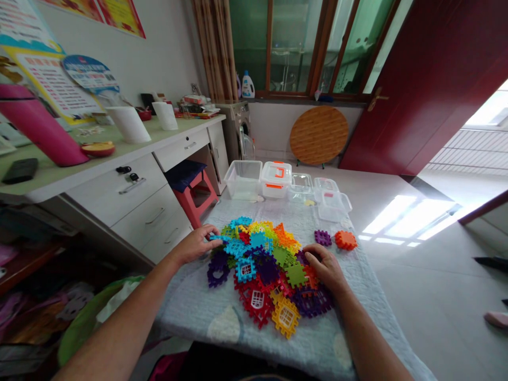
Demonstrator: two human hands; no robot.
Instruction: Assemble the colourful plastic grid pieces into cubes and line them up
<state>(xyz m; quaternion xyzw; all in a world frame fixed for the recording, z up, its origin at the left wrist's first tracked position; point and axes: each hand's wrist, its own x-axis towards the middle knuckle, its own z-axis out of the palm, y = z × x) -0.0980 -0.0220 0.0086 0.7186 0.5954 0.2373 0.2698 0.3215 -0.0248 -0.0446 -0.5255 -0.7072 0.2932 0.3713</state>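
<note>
A heap of interlocking plastic tiles in several colours (266, 267) lies on the cloth-covered table (190, 304). At the heap's left side my left hand (198, 243) pinches a light blue tile (220, 238) between thumb and fingers. My right hand (326, 265) is on the right edge of the heap, its fingers closed at a dark purple tile (302, 257); part of that tile is hidden. Beyond the right hand, a separate purple tile (323, 238) lies beside an orange stack of tiles (345, 240). A yellow window tile (286, 316) is nearest to me.
Along the table's far edge stand an uncovered clear bin (244, 182), a lidded clear box with orange latches (277, 181) and more clear plastic containers (331, 200). To the left are a desk (137, 174) with drawers and a pink stool (195, 198). A green basket (75, 336) sits low at left.
</note>
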